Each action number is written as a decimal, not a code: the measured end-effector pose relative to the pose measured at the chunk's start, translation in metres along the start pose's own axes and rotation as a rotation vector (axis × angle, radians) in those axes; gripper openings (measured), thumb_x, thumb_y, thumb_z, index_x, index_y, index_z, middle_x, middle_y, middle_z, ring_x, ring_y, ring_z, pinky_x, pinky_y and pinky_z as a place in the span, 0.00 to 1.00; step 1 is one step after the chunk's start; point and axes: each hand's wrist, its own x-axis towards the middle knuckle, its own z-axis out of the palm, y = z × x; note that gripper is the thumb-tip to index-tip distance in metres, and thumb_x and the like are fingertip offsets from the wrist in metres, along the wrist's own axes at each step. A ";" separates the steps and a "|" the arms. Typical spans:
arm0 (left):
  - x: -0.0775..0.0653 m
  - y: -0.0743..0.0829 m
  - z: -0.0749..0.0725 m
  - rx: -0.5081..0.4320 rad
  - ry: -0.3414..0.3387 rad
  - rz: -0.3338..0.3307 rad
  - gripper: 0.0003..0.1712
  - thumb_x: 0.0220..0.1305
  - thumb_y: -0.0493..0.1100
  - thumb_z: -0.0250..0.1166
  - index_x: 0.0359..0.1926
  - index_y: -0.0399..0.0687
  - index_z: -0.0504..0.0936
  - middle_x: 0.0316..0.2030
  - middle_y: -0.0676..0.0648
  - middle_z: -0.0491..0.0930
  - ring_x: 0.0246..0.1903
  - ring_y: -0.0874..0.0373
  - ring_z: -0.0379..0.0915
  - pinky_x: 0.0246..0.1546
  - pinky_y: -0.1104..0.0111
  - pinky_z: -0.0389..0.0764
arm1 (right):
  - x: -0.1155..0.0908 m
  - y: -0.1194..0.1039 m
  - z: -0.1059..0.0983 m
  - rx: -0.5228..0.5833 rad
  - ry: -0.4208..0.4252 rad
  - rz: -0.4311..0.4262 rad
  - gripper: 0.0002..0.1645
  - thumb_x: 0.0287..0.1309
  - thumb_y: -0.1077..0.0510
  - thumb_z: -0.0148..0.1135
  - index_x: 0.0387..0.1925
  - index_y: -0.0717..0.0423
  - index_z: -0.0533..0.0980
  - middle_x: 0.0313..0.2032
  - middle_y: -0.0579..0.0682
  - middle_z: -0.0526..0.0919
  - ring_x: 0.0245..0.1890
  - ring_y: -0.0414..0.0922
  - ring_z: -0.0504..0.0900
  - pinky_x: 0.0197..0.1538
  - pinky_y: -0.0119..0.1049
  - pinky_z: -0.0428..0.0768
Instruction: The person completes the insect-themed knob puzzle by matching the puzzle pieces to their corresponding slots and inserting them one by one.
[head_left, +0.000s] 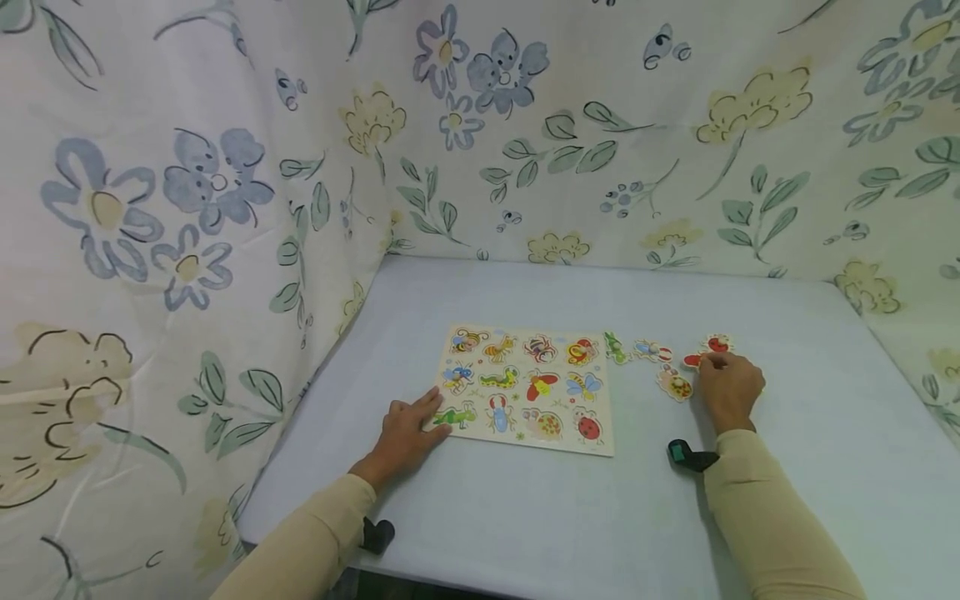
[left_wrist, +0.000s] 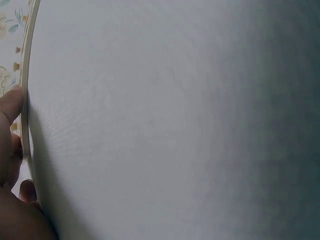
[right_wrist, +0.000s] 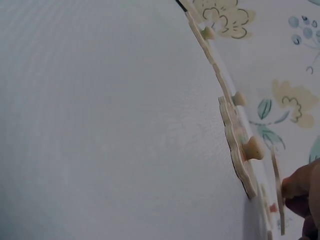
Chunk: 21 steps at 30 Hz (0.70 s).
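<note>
A wooden peg puzzle board (head_left: 485, 400) with several coloured insect pictures lies flat on the table. My left hand (head_left: 405, 433) rests at its near left corner, index finger along the left edge and thumb at the front. In the left wrist view, fingertips (left_wrist: 15, 100) touch the rim of the board (left_wrist: 26, 75). My right hand (head_left: 729, 387) pinches a thin red puzzle piece (head_left: 692, 360), which stands tilted in the right wrist view. A ladybug piece (head_left: 718, 342) lies just behind that hand, and a spotted beetle piece (head_left: 676, 385) to its left.
A green grasshopper piece (head_left: 615, 347) and a blue piece with red tips (head_left: 651, 350) lie right of the board. In the right wrist view the loose pieces show wooden knobs (right_wrist: 254, 148). Floral curtains (head_left: 555, 167) hang behind and left of the white table (head_left: 525, 517).
</note>
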 end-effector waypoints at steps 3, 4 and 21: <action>0.001 0.000 0.000 0.003 0.000 -0.001 0.36 0.62 0.54 0.66 0.68 0.51 0.67 0.70 0.61 0.57 0.37 0.57 0.54 0.35 0.62 0.58 | -0.002 -0.003 -0.001 0.041 0.044 0.011 0.18 0.64 0.60 0.54 0.43 0.72 0.81 0.42 0.68 0.81 0.46 0.61 0.75 0.50 0.53 0.66; 0.001 0.000 0.000 0.004 -0.002 -0.002 0.36 0.62 0.54 0.66 0.68 0.51 0.67 0.70 0.61 0.57 0.37 0.57 0.54 0.35 0.62 0.58 | -0.003 -0.004 -0.001 0.054 0.057 0.012 0.18 0.63 0.60 0.54 0.43 0.72 0.81 0.43 0.68 0.81 0.46 0.61 0.76 0.50 0.53 0.68; 0.000 0.003 -0.002 -0.014 -0.016 -0.026 0.37 0.62 0.53 0.67 0.68 0.50 0.66 0.70 0.62 0.56 0.38 0.57 0.54 0.35 0.62 0.58 | -0.017 -0.021 -0.004 0.088 0.113 -0.185 0.12 0.58 0.64 0.58 0.38 0.68 0.83 0.36 0.64 0.83 0.39 0.58 0.77 0.44 0.50 0.67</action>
